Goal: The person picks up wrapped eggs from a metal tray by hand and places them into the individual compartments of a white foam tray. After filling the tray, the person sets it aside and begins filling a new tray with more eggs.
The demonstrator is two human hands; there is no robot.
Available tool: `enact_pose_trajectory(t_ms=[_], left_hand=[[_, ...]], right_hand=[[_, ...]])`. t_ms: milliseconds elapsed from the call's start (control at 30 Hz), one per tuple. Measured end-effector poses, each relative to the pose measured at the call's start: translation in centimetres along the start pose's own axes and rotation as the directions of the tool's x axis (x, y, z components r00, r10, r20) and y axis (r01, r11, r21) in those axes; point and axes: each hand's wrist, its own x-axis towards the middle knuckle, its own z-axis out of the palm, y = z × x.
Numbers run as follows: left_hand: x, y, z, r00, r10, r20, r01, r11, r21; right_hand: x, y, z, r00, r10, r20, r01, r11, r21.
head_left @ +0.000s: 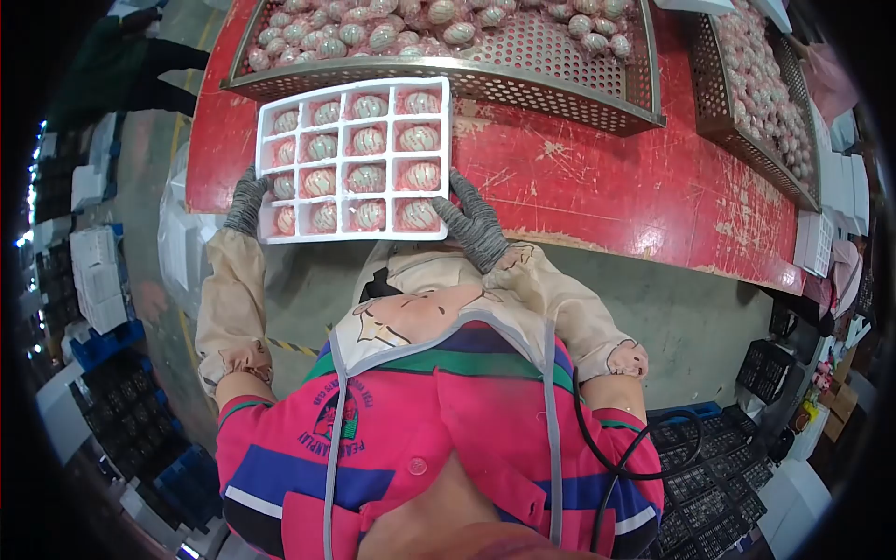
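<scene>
A white foam tray [446, 131] divided into square cells is held up at the front edge of the red table. Each cell holds one pale, striped, egg-shaped piece [417, 138] in clear wrap with pink markings. My left hand [246, 201], in a grey knit glove, grips the tray's left side near the lower corner. At the right side my right hand [476, 222], gloved alike, holds the tray with its thumb over the rim by the bottom row. The fingers beneath the tray are partly hidden on both hands.
Behind the tray, a perforated metal bin [560, 89] with many wrapped pieces rests on the red table [597, 187]. Another such bin [747, 121] stands to the right. White trays [814, 245] are stacked at the table's right end. A person in dark clothes [121, 70] is at upper left.
</scene>
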Motion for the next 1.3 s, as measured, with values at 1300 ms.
enact_pose_trajectory(t_ms=[1300], left_hand=[[-2.8,-5.6,-0.9,0.516,0.438,-0.736,-0.36,0.891,0.277]], right_hand=[[29.6,-29.2,-30.2,0.732,-0.677,-0.08,-0.058,0.056,-0.997]])
